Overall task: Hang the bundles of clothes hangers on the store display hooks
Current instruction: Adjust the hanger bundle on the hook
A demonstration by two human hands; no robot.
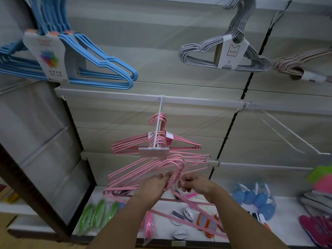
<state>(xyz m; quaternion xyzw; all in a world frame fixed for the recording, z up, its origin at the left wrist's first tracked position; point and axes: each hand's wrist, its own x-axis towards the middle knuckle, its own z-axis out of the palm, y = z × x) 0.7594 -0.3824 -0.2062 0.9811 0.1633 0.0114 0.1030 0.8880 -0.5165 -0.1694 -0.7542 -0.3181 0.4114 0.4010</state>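
While the left hand [156, 184] and right hand [193, 182] are both pinching the necks of a pink hanger bundle [158, 172] just below the display hook [158, 128], its fanned-out hooks are risking snagging the pink bundle already hanging there [125, 147].

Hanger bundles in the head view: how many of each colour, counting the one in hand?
Blue hanger bundles: 2
Grey hanger bundle: 1
Beige hanger bundle: 1
Pink hanger bundle on the hook: 1
Pink hanger bundle held in both hands: 1
Total: 6
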